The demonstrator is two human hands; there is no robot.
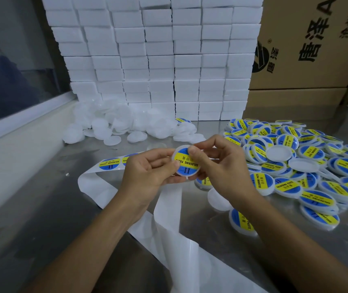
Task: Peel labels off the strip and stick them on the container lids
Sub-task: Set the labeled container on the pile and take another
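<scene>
I hold a white round lid (186, 163) with a blue and yellow label on it, above the middle of the steel table. My left hand (150, 172) grips its left and lower edge. My right hand (217, 163) pinches its upper right edge, thumb pressed on the label. The label strip (109, 164) runs out to the left behind my left hand with blue and yellow labels on it. Its bare white backing (169, 208) loops down toward me. A heap of plain white lids (126, 123) lies at the back. Labelled lids (308, 166) are piled on the right.
A wall of stacked white boxes (158, 60) stands behind the plain lids. Brown cardboard cartons (308, 49) fill the back right. A window with a pale sill (21, 127) runs along the left. Steel table top (42, 208) shows at the left front.
</scene>
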